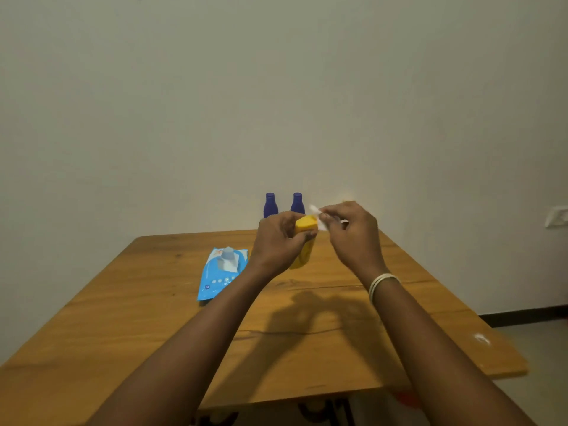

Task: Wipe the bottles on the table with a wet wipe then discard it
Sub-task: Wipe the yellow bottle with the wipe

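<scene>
My left hand grips a yellow bottle just below its cap and holds it above the wooden table. My right hand pinches a white wet wipe against the bottle's yellow cap. Two blue bottles stand upright side by side at the table's far edge, behind my hands. My fingers hide much of the yellow bottle and most of the wipe.
A blue wet-wipe pack lies on the table left of my hands, its flap lifted. A pale wall stands just behind the table. A white socket is on the right wall. Floor shows at the right beyond the table's edge.
</scene>
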